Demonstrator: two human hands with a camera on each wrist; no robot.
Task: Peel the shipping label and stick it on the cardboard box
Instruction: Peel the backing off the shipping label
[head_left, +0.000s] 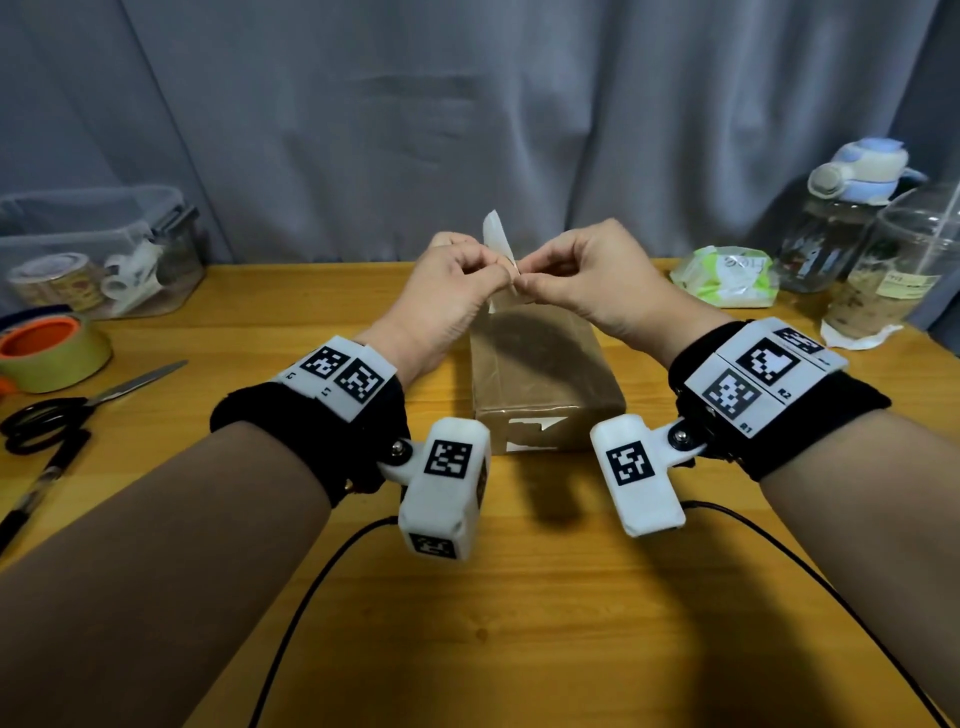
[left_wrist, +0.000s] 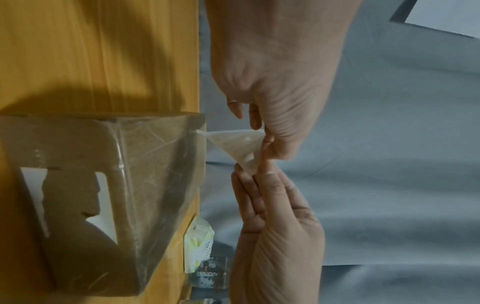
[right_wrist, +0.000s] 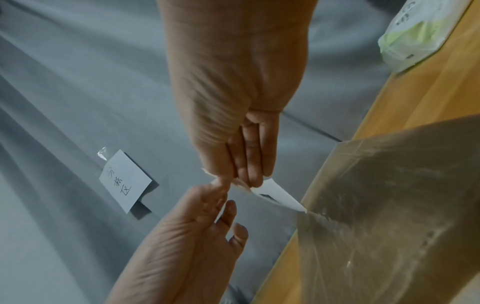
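- Both hands, the left hand (head_left: 451, 283) and the right hand (head_left: 582, 275), are pinching the label (head_left: 496, 234) above the box (head_left: 540, 374).
- Each grip is working one layer; pulling slowly should be keeping the label from tearing.

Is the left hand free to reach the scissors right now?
Probably not yet: the left hand and right hand both pinch the label. The scissors lie unobstructed to its left.

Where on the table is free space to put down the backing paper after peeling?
Bare wood lies in front of the cardboard box, between the two cables, and left of the box up to the scissors. Crowded: the left edge with tape roll and the right corner with bottle and cup.
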